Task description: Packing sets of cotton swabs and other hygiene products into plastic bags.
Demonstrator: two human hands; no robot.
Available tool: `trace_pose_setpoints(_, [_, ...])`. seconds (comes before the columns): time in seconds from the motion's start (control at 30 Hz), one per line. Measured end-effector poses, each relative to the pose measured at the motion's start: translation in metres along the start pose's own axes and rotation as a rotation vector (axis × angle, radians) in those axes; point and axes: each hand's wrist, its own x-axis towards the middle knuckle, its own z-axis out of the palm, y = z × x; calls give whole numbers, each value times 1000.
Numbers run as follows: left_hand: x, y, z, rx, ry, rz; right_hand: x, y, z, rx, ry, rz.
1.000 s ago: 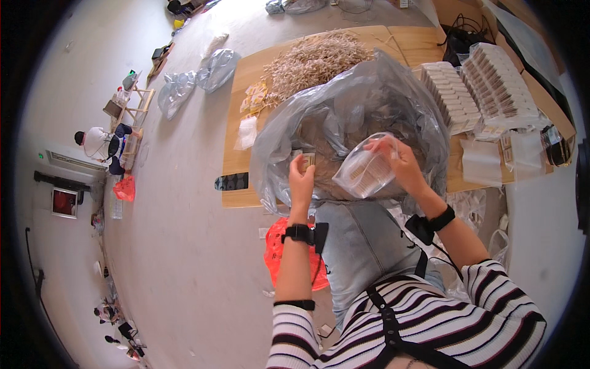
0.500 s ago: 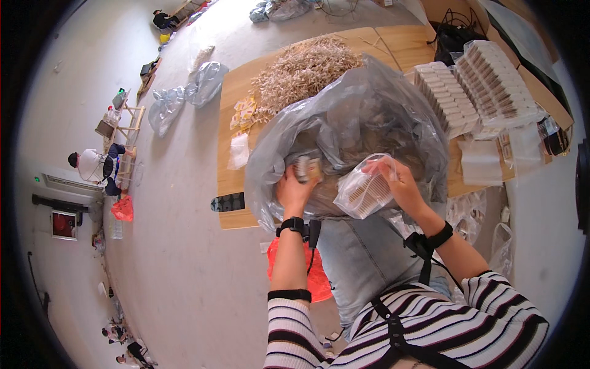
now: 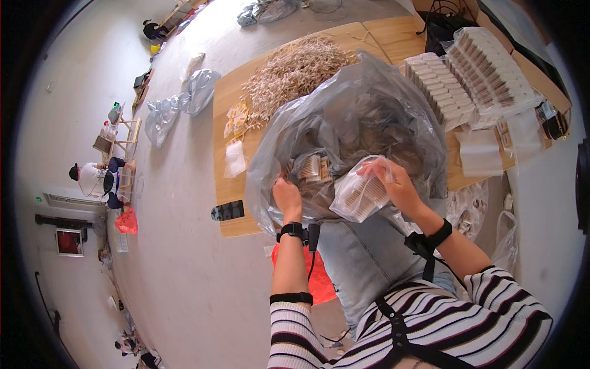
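Left hand (image 3: 286, 195) closed on rim of one large clear plastic bag (image 3: 362, 117) resting at near edge of wooden table (image 3: 228, 111). Right hand (image 3: 396, 184) grips one small clear packet (image 3: 359, 197) of thin sticks, held at bag's mouth. One loose stick pile (image 3: 295, 67) behind bag. Two stacks of packed white boxes (image 3: 473, 71) at right. One black phone (image 3: 227, 211) at table's left corner.

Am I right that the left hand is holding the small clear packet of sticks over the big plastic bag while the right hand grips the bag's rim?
Not quite: the hands are swapped. In the head view the right hand holds the small clear packet of sticks over the big plastic bag, while the left hand grips the bag's rim.
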Motion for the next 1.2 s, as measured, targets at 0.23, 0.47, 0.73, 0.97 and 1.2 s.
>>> trace_pose_setpoints(0.23, [14,0,5,31,-2,-45,-4,5,-5,29,19,12])
trace_pose_setpoints(0.47, [21,1,-19,56,-173,-72,0,11,2,-31,36,-72])
trace_pose_setpoints(0.73, [-35,44,-66,-249,-80,39,4,4,0,-122,-2,-1])
trace_pose_setpoints(0.97, [-115,153,-112,-622,211,373,-13,-26,-12,-651,241,-247])
trace_pose_setpoints(1.2, [-135,176,-99,-457,98,641,-35,-38,-11,-273,198,-102])
